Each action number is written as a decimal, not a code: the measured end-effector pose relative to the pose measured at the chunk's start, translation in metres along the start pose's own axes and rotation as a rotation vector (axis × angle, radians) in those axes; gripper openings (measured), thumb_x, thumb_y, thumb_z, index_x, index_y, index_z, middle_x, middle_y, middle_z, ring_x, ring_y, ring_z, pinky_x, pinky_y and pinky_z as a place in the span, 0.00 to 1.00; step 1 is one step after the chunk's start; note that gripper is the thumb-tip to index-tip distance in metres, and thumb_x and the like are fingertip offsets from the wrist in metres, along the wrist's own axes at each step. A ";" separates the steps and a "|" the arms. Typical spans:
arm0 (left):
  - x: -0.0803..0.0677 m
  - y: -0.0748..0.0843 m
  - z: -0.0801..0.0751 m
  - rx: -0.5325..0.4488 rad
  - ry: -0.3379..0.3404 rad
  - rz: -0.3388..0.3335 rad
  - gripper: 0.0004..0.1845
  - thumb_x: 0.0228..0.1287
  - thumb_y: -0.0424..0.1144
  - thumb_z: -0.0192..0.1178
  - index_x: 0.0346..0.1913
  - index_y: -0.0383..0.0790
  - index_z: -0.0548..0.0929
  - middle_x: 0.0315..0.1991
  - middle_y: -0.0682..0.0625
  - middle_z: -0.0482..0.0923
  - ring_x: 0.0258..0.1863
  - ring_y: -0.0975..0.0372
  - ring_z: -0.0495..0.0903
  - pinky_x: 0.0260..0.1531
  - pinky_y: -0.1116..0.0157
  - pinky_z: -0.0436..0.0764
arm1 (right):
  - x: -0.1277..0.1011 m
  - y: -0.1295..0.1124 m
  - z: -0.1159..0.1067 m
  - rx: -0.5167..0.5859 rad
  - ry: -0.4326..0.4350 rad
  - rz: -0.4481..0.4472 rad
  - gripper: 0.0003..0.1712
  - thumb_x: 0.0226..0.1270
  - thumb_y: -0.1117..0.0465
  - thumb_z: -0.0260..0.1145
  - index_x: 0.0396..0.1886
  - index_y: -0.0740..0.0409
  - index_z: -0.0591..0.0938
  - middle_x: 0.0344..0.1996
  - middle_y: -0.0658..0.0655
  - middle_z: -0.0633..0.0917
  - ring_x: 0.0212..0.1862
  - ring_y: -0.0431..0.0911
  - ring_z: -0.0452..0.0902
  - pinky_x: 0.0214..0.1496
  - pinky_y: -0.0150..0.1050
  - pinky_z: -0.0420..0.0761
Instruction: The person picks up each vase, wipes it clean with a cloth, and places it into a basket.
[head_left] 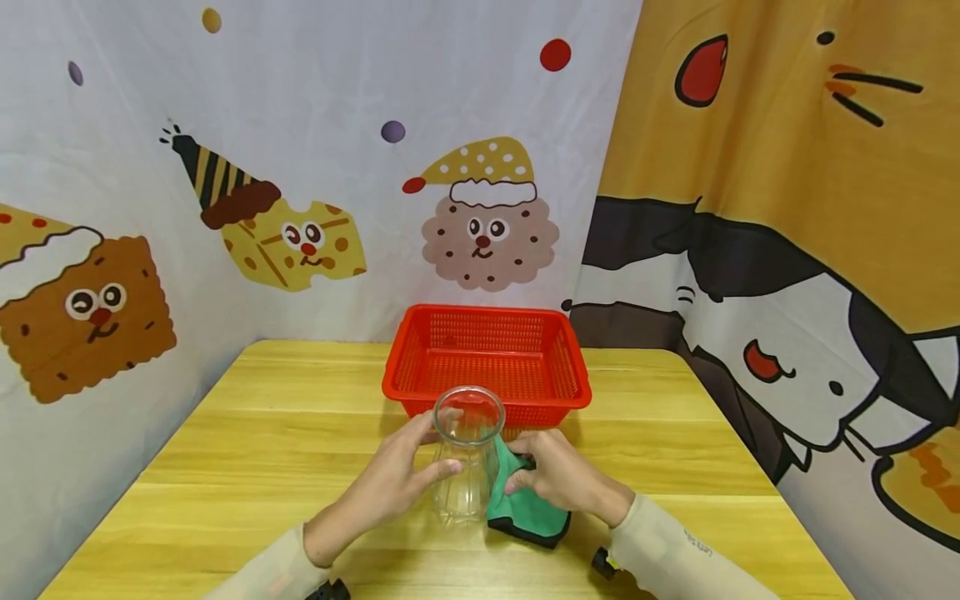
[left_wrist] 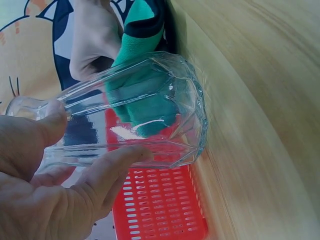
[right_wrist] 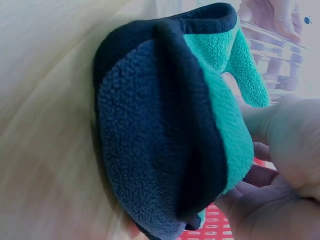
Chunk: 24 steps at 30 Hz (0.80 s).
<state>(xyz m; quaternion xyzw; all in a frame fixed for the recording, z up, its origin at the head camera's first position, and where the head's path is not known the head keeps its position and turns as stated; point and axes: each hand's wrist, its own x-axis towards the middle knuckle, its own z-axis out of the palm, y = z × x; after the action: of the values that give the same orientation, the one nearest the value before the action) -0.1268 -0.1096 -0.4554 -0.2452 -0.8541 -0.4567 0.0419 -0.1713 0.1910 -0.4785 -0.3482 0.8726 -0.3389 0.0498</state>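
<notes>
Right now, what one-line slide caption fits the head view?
Left hand holds a clear faceted glass upright while the right hand grips a green-and-black fleece cloth before an empty red plastic basket.

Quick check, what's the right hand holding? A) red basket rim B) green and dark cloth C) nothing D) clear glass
B: the right hand grips the green and dark cloth beside the clear glass, which the left hand holds, in front of the red basket.
</notes>
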 end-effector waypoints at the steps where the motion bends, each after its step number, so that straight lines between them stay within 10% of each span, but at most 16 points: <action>1: 0.000 0.000 0.000 -0.001 0.000 0.000 0.36 0.78 0.44 0.78 0.83 0.47 0.78 0.76 0.45 0.86 0.70 0.43 0.91 0.76 0.31 0.86 | 0.000 -0.001 0.000 0.004 0.005 -0.002 0.26 0.71 0.60 0.86 0.67 0.60 0.94 0.53 0.53 0.98 0.42 0.30 0.82 0.43 0.27 0.88; 24: 0.000 0.000 0.000 0.020 0.006 0.019 0.36 0.78 0.41 0.78 0.83 0.45 0.78 0.75 0.44 0.87 0.67 0.44 0.93 0.74 0.31 0.87 | 0.002 -0.024 -0.018 0.080 0.179 -0.094 0.18 0.73 0.61 0.85 0.60 0.50 0.96 0.45 0.45 0.94 0.44 0.34 0.88 0.47 0.32 0.95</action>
<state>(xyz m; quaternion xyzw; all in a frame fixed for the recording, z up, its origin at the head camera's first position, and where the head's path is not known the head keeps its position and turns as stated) -0.1267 -0.1097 -0.4555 -0.2517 -0.8561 -0.4485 0.0511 -0.1651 0.1870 -0.4494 -0.3546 0.8421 -0.4051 -0.0305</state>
